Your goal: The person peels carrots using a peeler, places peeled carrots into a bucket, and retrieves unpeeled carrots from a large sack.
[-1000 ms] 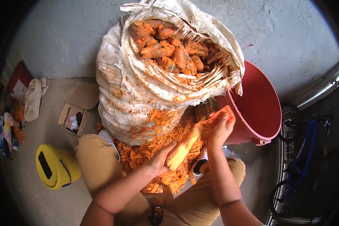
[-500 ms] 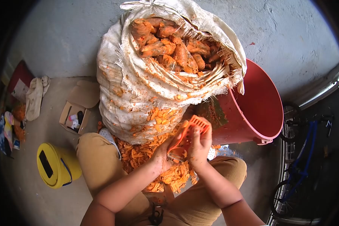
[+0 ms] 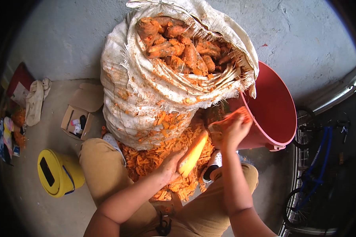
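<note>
In the head view, my left hand (image 3: 171, 165) is closed around the lower part of a peeled orange carrot (image 3: 194, 154), which points up and to the right. My right hand (image 3: 236, 132) is up near the red bucket's rim, its fingers wrapped round a red-orange peeler (image 3: 242, 113) that is blurred by motion. Carrot and peeler are apart. Under both hands, a heap of orange peelings (image 3: 146, 160) covers the floor between my legs. A white woven sack (image 3: 122, 98) stands just ahead, full of unpeeled, dirty carrots (image 3: 194, 57).
A large red bucket (image 3: 273, 98) stands right of the sack against the grey wall. To the left are a yellow lidded bucket (image 3: 61, 173) and an open cardboard box (image 3: 77, 118) with small items. A blue bicycle (image 3: 318, 170) is at the far right.
My right hand has moved right and up with the peeler, away from the carrot. The carrot in my left hand is now in plain view, where the peeler partly covered it before.
</note>
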Available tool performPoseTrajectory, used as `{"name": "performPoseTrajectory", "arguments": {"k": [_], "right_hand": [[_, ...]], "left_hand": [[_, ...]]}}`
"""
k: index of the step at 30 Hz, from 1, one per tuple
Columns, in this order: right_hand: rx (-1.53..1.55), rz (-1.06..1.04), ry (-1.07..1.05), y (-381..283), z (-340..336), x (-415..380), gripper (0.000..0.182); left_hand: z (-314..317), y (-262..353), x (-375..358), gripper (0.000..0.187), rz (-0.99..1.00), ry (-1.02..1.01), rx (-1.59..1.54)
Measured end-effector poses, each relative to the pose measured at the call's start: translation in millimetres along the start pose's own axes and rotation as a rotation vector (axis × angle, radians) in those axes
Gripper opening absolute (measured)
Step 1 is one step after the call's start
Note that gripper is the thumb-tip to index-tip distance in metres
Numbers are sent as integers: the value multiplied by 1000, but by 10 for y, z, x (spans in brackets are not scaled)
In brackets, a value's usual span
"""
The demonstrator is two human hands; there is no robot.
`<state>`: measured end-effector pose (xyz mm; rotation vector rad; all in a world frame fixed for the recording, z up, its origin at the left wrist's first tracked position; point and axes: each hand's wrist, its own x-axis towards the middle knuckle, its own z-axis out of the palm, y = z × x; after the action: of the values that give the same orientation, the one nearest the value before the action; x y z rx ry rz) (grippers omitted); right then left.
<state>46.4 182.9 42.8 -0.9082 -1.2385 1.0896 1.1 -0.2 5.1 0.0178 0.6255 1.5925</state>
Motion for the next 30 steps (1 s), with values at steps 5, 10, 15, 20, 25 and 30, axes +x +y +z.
{"name": "performPoseTrajectory", "arguments": {"k": [5, 10, 15, 20, 25, 30], "right_hand": [[220, 77, -49, -182, -126, 53, 17], [253, 67, -476, -361, -2, -747, 23], [150, 53, -128, -96, 14, -105, 17], [233, 41, -37, -246, -124, 90, 14], [261, 252, -428, -530, 2, -563, 24], [432, 274, -659, -469, 1, -879, 23]], "left_hand": [[36, 30, -31, 40, 8, 156, 163], [-127, -26, 7, 36, 95, 105, 277], [21, 33, -50, 36, 103, 119, 278], [93, 96, -47, 40, 60, 160, 162], [40, 113, 1, 38, -81, 165, -15], [-12, 83, 136, 35, -25, 21, -41]]}}
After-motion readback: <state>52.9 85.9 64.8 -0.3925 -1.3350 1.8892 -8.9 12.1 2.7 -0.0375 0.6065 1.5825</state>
